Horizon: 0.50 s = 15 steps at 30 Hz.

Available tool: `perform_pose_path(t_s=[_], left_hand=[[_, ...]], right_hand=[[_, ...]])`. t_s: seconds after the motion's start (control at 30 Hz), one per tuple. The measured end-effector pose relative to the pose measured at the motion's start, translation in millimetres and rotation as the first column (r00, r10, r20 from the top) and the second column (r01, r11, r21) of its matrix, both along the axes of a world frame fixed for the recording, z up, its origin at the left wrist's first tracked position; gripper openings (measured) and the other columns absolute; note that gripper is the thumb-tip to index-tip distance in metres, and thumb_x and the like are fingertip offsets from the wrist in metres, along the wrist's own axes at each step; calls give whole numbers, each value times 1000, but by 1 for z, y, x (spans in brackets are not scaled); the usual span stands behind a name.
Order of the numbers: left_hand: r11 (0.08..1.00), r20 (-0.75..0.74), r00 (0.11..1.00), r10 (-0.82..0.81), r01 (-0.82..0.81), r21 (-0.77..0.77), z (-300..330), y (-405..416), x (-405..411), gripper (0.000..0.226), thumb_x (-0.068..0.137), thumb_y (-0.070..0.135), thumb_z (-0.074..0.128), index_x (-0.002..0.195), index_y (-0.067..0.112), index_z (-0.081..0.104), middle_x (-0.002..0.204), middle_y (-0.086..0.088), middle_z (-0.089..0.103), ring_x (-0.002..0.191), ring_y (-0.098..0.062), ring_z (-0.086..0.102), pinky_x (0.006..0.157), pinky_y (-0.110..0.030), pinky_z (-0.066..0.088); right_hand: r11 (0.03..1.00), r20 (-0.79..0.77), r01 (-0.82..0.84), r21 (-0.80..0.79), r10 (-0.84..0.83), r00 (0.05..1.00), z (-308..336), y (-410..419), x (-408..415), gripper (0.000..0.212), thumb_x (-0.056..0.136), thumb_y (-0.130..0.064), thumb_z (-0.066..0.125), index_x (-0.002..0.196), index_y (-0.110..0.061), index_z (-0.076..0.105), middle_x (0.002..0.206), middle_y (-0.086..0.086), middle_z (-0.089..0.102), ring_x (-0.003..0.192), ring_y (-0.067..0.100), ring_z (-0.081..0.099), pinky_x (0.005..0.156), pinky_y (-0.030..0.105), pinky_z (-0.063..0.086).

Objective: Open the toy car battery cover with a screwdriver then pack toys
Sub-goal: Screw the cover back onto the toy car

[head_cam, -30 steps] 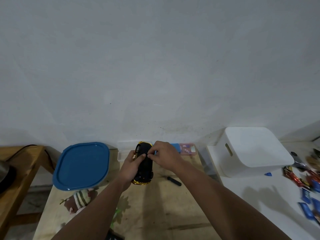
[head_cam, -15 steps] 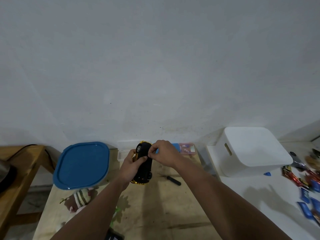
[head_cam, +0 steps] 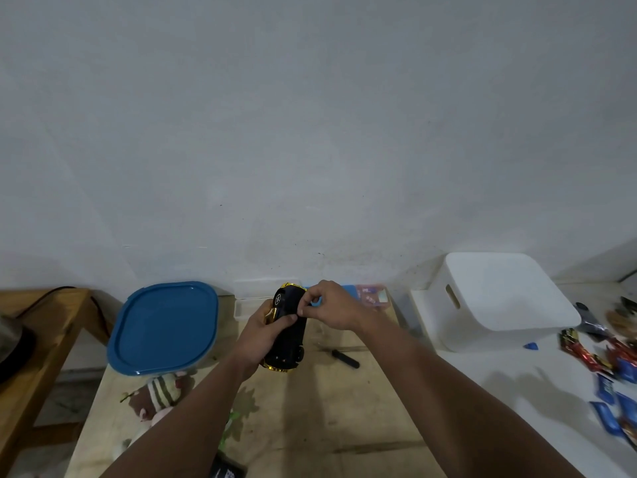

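one toy car [head_cam: 287, 331], black with gold trim, is held underside-up above the far middle of the wooden bench [head_cam: 344, 426]. the left hand [head_cam: 265, 331] wraps round its side, thumb laid across the underside. the right hand [head_cam: 331, 305] comes in from the right, its fingertips pinched together on the car's underside near the far end; whatever small part they pinch is too small to make out. one wheel shows at the car's far end, the rest are hidden by the hands.

one black screwdriver [head_cam: 344, 357] lies loose on the bench just right of the car, apart from both hands. one blue-lidded container [head_cam: 163, 327] sits at the bench's left far corner, overhanging the edge. one striped plush toy [head_cam: 157, 396] lies just in front of it, partly hidden by the left forearm. one clear box [head_cam: 246, 300] and one pink-and-blue box [head_cam: 368, 295] stand against the wall behind the hands, partly covered by them.

the near middle of the bench is bare wood. to the right, one white bin [head_cam: 499, 301] rests on a white table [head_cam: 499, 391]; several wrapped snacks [head_cam: 613, 374] are cut off by the right edge. a dark item at the bottom edge is cut off and unclear.
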State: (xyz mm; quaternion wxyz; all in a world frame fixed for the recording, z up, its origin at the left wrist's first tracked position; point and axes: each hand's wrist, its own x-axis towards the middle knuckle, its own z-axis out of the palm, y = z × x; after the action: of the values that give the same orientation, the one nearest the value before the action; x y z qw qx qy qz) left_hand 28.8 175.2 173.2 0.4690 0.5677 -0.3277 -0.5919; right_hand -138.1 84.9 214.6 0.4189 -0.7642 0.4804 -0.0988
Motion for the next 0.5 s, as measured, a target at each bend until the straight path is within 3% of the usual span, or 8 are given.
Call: perform_pose_path(t_s=[0.07,0.13,0.23,0.33,0.4,0.5], left_hand=[[1000,-6,1000,3,-3,2,-1,0,0,27,95,14,72,122,20,67,105,-10,79,100,-31,76,84,-39,62],[1000,-1,1000,6,-6,-2,-2,0,1,27,95,13,72,121,19,67,107,-12,78,101,-31,75,88,-42,60],[1000,6,1000,-19,19,-9,-1,1,4,27,97,13,70,123,18,67,111,-15,77,102,-29,74,91,-44,59],[1000,-19,1000,-20,20,-6,-2,3,2,29,97,14,69,126,21,66,110,-11,78,102,-30,75,89,-43,59],[1000,-60,998,10,-10,9,-4,2,0,30,98,14,68,127,20,66,110,-12,78,102,-33,75,86,-44,60],[999,-104,994,40,-36,37,-4,0,-4,29,99,15,67,127,20,66,113,-15,78,104,-37,74,90,-48,60]], right_hand=[[998,9,63,-22,-63,998,-2,4,1,6,85,-21,76,80,-21,76,83,-16,64,87,2,56,76,26,45],[991,51,129,-23,-127,991,-5,6,1,7,81,-24,80,76,-20,76,79,-3,67,77,5,55,70,27,43],[977,105,208,51,-212,972,-9,6,-1,16,75,-26,87,76,-16,74,65,1,53,62,11,47,60,27,38],[979,136,195,65,-203,970,-11,9,-2,13,75,-25,86,77,-21,74,72,-1,56,68,13,50,65,28,41],[984,144,176,-21,-172,975,-12,11,-2,8,79,-26,83,80,-26,75,82,-5,62,78,9,57,72,26,46],[955,25,113,-274,-111,994,-15,15,0,5,86,-33,75,90,-34,76,91,-14,57,84,2,56,79,30,49]])
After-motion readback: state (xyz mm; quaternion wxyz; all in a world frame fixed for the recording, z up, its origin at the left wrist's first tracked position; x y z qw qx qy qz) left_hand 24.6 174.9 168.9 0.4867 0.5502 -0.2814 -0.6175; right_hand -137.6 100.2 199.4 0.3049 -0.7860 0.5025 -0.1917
